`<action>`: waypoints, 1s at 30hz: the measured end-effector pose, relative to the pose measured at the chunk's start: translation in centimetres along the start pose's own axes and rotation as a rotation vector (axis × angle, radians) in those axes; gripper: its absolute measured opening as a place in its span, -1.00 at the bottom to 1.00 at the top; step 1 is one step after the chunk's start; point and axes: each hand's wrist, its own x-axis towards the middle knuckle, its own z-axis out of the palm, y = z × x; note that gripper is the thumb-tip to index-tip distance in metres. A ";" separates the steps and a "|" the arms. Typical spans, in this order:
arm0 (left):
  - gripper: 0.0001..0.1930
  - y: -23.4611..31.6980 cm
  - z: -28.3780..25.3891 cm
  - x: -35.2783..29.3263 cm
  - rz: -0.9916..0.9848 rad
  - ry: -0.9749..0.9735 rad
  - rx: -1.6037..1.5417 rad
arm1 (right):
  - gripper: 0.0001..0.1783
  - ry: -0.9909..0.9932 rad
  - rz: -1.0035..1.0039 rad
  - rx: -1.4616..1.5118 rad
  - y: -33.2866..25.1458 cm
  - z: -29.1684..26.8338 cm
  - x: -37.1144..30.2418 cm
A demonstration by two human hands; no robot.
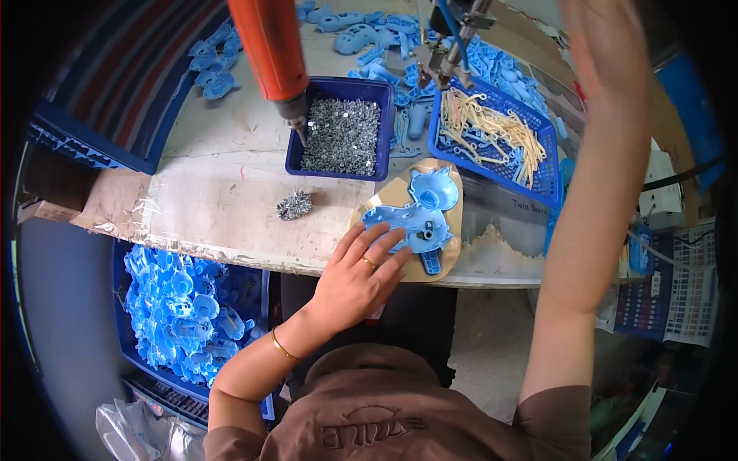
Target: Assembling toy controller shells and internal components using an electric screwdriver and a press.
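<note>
A light-blue plastic shell half (434, 188), animal-shaped with a round head and a handle-like stub, lies open side up on a tan fixture board (455, 173) at the table's front edge. Inside its body sits a small dark part (428, 228). My left hand (360, 273) rests on the shell's left side, fingers stretched and slightly apart, gripping nothing. Far off at the upper right, my right hand (607, 50) is raised past the blue basket. Its fingers are blurred and partly cut off by the frame's edge, so what it holds cannot be made out.
An orange power screwdriver (273, 54) hangs over a dark-blue bin of screws (383, 127). Loose screws (294, 205) lie in a pile nearby. A blue basket (492, 175) holds cream and blue strips beneath a metal fixture (446, 61). Blue shells (184, 307) fill a crate below left.
</note>
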 end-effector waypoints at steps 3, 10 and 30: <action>-0.62 -0.2 0.3 0.4 0.014 -0.001 0.010 | -0.45 -0.258 0.141 0.217 0.8 1.1 1.6; -0.65 -0.3 0.9 2.1 0.066 -0.047 0.037 | -0.36 -0.213 0.289 0.542 -1.4 0.9 -3.0; -0.71 -0.6 1.7 3.2 0.119 -0.090 0.085 | -0.52 -0.144 0.196 0.303 0.3 0.5 -11.9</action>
